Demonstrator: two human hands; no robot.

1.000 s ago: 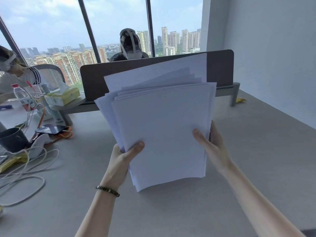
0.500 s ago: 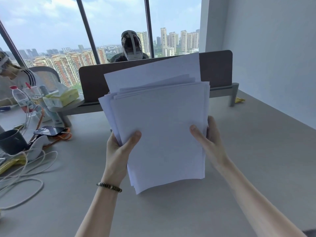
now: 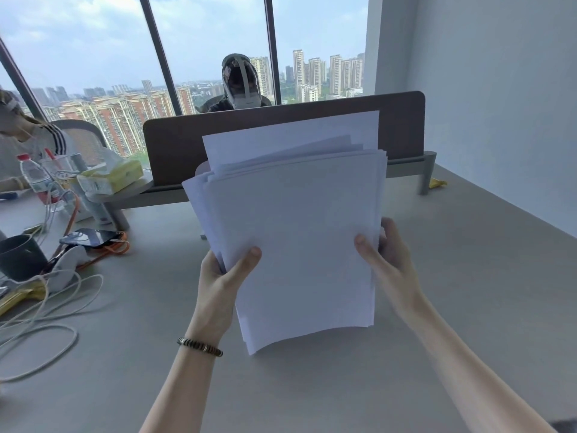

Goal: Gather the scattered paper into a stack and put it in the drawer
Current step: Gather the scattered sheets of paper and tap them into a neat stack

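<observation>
Here both hands (image 3: 218, 285) (image 3: 390, 260) hold blank, unmarked paper (image 3: 296, 232).

Paper stack (image 3: 293, 232) above desk (image 3: 452, 307), before divider (image 3: 175, 151); phone (image 3: 90, 237), cables (image 3: 46, 307) left.

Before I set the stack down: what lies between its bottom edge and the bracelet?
Head view: only bare grey desk between the paper stack and the bracelet.

High-rise office, shared grey desk (image 3: 468, 276), brown divider screen (image 3: 175, 151), seated co-workers, charging cables (image 3: 46, 307), city-view windows (image 3: 93, 42)
</observation>
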